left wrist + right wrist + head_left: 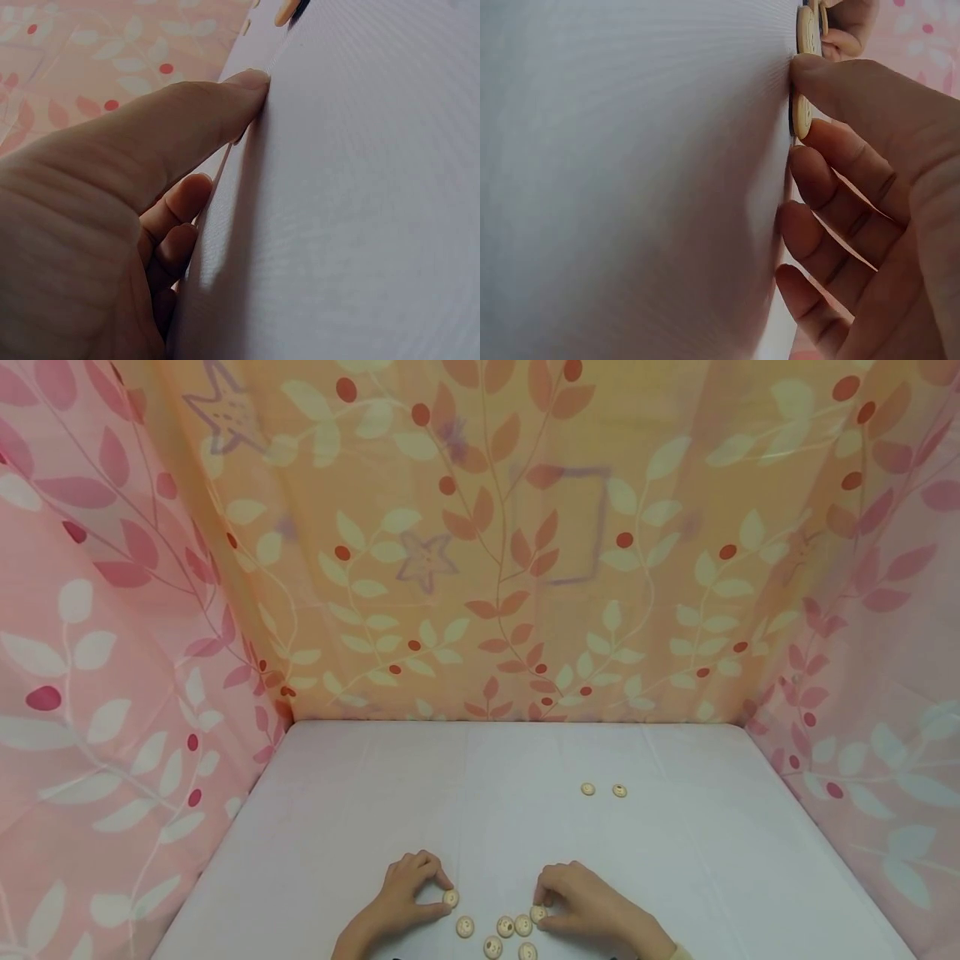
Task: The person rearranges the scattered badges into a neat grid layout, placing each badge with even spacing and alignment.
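Observation:
Near the table's front, the left hand pinches a small round wooden disc between thumb and fingers. To its right, the right hand pinches another disc, which lies on the table; the right wrist view shows this disc between the thumb and fingertips. Several more discs lie between the hands, among them one by the left thumb and one beside the right hand's disc. In the left wrist view the left thumb hides most of what it holds.
Two discs, one at the left and one at the right, lie farther back on the white table. Patterned cloth walls stand behind the table and on both sides.

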A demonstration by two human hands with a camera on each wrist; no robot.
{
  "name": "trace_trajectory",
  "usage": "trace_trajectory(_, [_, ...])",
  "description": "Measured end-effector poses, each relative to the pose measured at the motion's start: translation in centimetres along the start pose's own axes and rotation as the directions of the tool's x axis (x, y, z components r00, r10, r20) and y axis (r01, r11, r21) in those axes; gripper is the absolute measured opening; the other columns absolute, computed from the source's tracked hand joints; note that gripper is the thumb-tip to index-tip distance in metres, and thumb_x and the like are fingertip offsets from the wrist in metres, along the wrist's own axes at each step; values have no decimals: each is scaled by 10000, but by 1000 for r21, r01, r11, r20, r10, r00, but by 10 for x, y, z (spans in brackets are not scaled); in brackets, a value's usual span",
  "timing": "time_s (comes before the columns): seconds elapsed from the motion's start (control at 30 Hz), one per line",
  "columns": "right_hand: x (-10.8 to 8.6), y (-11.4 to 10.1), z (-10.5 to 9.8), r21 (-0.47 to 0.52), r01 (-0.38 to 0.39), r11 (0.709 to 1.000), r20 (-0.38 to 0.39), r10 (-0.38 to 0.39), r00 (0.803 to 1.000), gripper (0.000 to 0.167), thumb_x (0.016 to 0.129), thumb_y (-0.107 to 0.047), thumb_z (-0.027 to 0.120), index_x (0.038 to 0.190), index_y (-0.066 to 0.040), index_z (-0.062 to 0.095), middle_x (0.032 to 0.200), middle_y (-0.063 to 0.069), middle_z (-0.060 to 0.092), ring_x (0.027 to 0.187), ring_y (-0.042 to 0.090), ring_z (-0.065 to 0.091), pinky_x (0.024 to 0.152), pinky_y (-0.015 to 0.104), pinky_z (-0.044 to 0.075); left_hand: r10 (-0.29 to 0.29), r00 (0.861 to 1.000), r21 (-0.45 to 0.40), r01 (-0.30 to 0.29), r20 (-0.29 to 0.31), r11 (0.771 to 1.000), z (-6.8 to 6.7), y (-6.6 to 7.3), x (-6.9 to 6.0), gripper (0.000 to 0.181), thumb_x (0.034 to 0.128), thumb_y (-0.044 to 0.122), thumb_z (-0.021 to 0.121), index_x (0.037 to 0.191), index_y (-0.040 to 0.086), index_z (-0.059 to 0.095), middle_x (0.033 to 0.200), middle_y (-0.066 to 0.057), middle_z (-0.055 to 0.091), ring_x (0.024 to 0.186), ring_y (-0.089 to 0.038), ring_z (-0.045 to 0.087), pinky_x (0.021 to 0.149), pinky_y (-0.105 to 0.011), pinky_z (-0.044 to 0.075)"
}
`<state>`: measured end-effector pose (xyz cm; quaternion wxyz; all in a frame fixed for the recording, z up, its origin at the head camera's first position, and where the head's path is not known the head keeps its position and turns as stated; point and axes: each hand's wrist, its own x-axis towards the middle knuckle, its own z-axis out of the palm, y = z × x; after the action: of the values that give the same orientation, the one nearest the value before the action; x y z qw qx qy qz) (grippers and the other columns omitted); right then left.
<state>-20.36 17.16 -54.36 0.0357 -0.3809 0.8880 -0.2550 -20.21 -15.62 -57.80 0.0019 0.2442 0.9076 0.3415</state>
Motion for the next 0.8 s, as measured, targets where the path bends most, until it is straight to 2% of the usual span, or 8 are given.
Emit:
trace_trajectory(0.3, [-2,0,0,-9,-17,1000,7,17,1000,147,794,-367,697,892,-316,599,803,-238,527,745,-61,456,706,192,382,-1,1000,0,1,-2,1000,0,0,0,194,761,447,697,882,355,576,1023,208,471,922,-36,376,838,-424,279])
trace_trajectory(0.5, [-5,5,-3,30,-60,998,11,59,998,145,804,-379,686,910,-325,602,813,-240,542,763,-53,486,716,220,414,-10,1000,-8,10,1,1000,0,0,0,196,763,465,689,879,357,574,1027,207,473,931,-40,380,846,-436,278])
trace_trajectory(0.8, [-10,20,-8,103,-85,991,-5,86,996,133,812,-383,680,905,-327,602,852,-235,584,785,-47,538,747,244,436,-6,1000,-16,6,3,1000,1,-1,0,194,766,468,684,878,362,566,1031,209,473,937,-46,380,859,-454,270])
